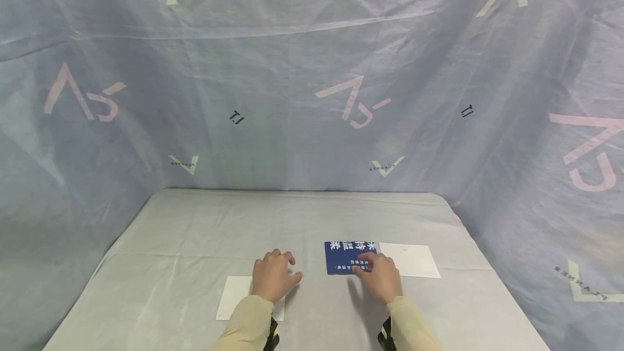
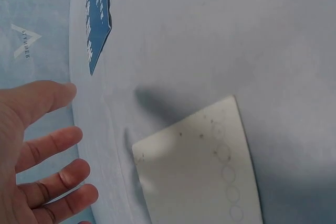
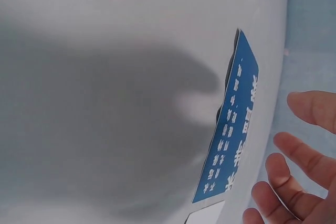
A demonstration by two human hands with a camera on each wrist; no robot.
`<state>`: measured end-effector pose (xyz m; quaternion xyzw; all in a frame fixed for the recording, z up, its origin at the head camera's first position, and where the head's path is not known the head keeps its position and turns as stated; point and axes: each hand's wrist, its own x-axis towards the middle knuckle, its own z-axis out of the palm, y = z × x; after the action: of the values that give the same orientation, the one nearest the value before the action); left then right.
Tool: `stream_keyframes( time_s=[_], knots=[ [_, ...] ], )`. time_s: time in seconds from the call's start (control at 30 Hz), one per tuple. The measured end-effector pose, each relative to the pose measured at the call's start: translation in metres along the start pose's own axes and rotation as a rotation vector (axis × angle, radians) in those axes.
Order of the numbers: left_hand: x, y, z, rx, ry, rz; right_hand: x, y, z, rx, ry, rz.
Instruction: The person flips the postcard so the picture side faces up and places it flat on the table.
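My left hand (image 1: 274, 276) hovers over a white card (image 1: 232, 298), its fingers loosely bent with nothing between them. In the left wrist view that white card (image 2: 194, 177) shows a column of faint circles along one side and several small dark specks. My right hand (image 1: 381, 278) is above a blue card (image 1: 337, 260) with white printed characters, overlapping its right part in the head view. In the right wrist view the fingers spread apart beside the blue card (image 3: 226, 135) and grip nothing. A second white card (image 1: 414, 261) lies right against the blue one.
Pale grey cloth covers the table (image 1: 205, 226). Blue-grey printed fabric (image 1: 292, 69) hangs as a wall behind the table and along both sides. Shadows of the hands fall on the cloth.
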<state>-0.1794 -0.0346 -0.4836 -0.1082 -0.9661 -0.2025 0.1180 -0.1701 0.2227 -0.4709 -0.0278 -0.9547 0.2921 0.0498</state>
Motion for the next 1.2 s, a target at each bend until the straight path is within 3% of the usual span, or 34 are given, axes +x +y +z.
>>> stream_keyframes(
  time_s=[0.53,1.2],
  knots=[
    [0.004,0.011,0.007,-0.012,-0.027,-0.018,0.002,0.019,-0.006,-0.016,0.032,0.003],
    [0.012,0.026,0.021,-0.023,-0.045,-0.017,0.010,0.040,-0.006,-0.018,0.096,0.081]
  ],
)
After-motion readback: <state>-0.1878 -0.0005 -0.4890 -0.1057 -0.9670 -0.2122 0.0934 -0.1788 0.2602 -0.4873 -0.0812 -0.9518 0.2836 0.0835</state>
